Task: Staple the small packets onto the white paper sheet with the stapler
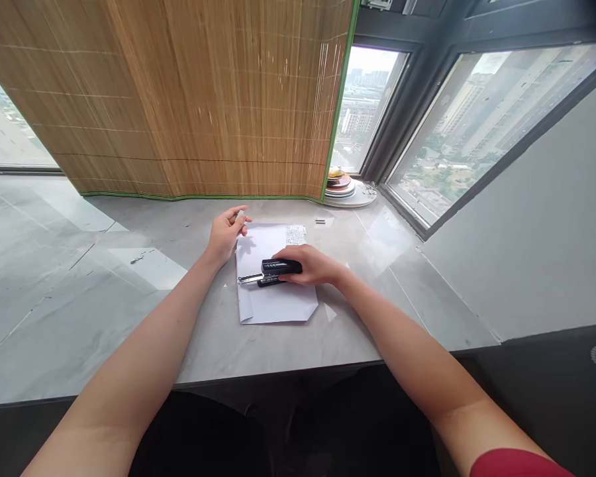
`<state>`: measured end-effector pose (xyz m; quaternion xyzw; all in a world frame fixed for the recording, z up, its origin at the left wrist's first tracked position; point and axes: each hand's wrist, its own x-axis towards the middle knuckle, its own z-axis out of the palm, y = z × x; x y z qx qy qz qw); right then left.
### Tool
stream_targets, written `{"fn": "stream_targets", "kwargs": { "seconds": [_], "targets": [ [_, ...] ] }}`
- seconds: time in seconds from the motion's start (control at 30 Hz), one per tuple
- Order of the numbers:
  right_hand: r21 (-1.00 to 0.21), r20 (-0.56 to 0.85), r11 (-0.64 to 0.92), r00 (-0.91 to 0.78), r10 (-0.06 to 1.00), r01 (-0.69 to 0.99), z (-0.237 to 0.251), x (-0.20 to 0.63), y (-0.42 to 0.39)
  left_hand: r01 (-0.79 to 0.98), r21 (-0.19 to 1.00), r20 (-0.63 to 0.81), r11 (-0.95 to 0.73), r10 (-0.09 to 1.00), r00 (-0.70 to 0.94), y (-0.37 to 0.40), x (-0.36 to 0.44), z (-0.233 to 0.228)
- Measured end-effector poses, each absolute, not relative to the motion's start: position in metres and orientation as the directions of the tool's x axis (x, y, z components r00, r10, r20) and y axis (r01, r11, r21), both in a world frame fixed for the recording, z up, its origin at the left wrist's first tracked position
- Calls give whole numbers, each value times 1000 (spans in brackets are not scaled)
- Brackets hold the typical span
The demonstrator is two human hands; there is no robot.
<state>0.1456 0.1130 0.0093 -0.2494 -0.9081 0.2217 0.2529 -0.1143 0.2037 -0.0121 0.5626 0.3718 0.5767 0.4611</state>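
My right hand is wrapped round a black stapler that rests over the white paper. The stapler's silver staple channel sticks out to the left, beyond its black top. My left hand is raised near the paper's upper left corner, its fingers curled together at the tips. A small pale bit shows between those fingers, too small to name. Printed or written lines mark the paper's upper right part. Two short staple strips lie on the grey surface beyond the paper.
A bamboo blind with green edging hangs down at the back. Stacked plates stand in the corner by the windows. Small white scraps lie beside the paper. A white wall borders the right side, and the tiled ledge's dark front edge runs nearest me.
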Motion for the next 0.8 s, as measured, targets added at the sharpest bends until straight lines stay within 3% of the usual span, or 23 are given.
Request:
{"fn": "stream_targets", "kwargs": {
  "seconds": [0.1, 0.2, 0.33, 0.5, 0.8],
  "targets": [
    [-540, 458, 760, -631, 626, 362, 1, 145, 119, -74, 946, 321, -316, 944, 69, 202, -112, -12],
    [-550, 579, 707, -407, 707, 445, -3, 154, 130, -15, 928, 373, -373, 922, 102, 199, -109, -10],
    [-530, 600, 584, -214, 771, 615, -9, 168, 144, 191, 840, 466, -509, 855, 228, 187, -102, -4],
    [-525, 540, 503, -188, 820, 686, -17, 172, 148, 366, 689, 461, -625, 769, 444, 175, -91, -1],
    [-517, 506, 511, -236, 830, 687, -15, 162, 144, 434, 615, 430, -659, 741, 516, 181, -89, -9]
  ]
}}
